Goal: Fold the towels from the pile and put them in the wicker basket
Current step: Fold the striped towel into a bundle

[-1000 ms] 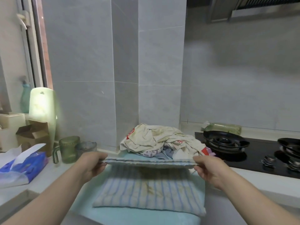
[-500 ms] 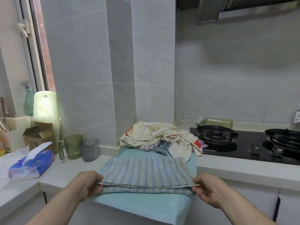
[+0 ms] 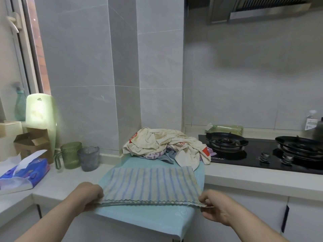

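On the surface (image 3: 244,179), a teal cloth (image 3: 143,217) carries the pile (image 3: 164,144) at the back and the striped towel (image 3: 152,184) in front, seemingly folded in half. The left hand (image 3: 89,195) and right hand (image 3: 216,206) each pinch a near corner. A crosswise fold probably comes next. The wicker basket is out of view.

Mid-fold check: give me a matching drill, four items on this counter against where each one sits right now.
Things:
1. striped towel
2. towel pile
3. green mug
4. tissue pack

Places:
A. far left of the counter
B. near corners pinched by the left hand and right hand
C. heaped at the wall, left of the gas hob
D. just left of the grey cup

Pairs: 1-B, 2-C, 3-D, 4-A
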Tool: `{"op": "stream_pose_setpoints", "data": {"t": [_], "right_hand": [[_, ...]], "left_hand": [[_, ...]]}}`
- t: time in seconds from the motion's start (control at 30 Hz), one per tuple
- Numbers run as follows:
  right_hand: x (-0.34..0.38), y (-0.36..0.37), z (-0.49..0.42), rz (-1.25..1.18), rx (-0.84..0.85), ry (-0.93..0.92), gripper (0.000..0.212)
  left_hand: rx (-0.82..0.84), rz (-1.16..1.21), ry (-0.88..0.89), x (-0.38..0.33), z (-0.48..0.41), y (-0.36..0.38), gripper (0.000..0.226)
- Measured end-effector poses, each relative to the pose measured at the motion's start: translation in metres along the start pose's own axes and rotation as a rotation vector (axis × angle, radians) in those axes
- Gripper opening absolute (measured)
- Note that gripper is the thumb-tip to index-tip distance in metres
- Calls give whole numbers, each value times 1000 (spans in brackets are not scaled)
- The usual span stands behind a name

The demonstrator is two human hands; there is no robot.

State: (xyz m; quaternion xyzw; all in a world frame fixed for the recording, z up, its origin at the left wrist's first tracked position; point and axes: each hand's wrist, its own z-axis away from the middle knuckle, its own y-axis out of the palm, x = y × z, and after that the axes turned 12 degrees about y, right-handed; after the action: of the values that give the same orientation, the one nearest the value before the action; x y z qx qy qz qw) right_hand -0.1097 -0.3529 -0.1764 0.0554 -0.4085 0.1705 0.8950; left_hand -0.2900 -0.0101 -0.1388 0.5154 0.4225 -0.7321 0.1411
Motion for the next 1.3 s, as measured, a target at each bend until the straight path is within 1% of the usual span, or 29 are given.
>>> {"op": "stream_pose_setpoints", "data": {"t": [0.13, 0.2, 0.3, 0.4, 0.47, 0.5, 0.53, 0.6, 0.67, 0.73, 0.77, 0.8, 0.87, 0.9, 1.0, 1.07, 1.13, 1.23, 1.3], "right_hand": [[8, 5, -3, 51, 2, -19, 12], [8, 7, -6, 63, 5, -15, 12], [9, 8, -9, 47, 4, -13, 10], [15, 10, -10, -7, 16, -36, 15], [22, 13, -9, -72, 51, -41, 19], [26, 14, -7, -68, 49, -53, 19], [30, 16, -4, -48, 45, -65, 17], [36, 20, -2, 57, -1, -101, 19], [41, 26, -3, 166, -46, -171, 29], [46, 32, 0, 237, -44, -254, 47], [48, 35, 0, 267, -37, -284, 53], [50, 37, 2, 302, -27, -307, 55], [53, 40, 1, 340, 18, -303, 56], [54, 40, 0, 342, 39, -302, 56], [55, 42, -9, 307, 9, -382, 61], [55, 45, -9, 301, -14, -454, 63], [52, 48, -6, 359, -10, -473, 64], [46, 50, -2, 531, -14, -453, 66], [46, 47, -3, 579, -20, -433, 61]], "left_hand": [[61, -130, 29, -10, -7, 2, 8], [103, -143, 17, -12, -10, 1, 6], [113, -59, -60, -13, -13, -3, 7], [150, 42, -173, -14, -17, -5, 22], [178, 75, -197, -16, -18, -3, 21], [196, 79, -189, -17, -18, 0, 18], [216, 74, -168, -19, -19, 3, 15], [226, 45, -64, -22, -22, 10, 19], [187, -27, 86, -25, -20, 15, 20], [145, -111, 210, -24, -19, 18, 18], [141, -129, 248, -22, -19, 19, 18], [143, -123, 269, -19, -18, 18, 16], [114, -37, 269, -15, -15, 15, 8], [87, 8, 272, -13, -14, 13, 8], [43, 79, 363, -12, -8, 6, 35], [12, 117, 388, -10, -7, 1, 47], [-2, 18, 422, -2, -8, 0, 49], [47, -314, 434, 9, -8, 3, 43], [69, -504, 414, 10, -7, 3, 48]]}}
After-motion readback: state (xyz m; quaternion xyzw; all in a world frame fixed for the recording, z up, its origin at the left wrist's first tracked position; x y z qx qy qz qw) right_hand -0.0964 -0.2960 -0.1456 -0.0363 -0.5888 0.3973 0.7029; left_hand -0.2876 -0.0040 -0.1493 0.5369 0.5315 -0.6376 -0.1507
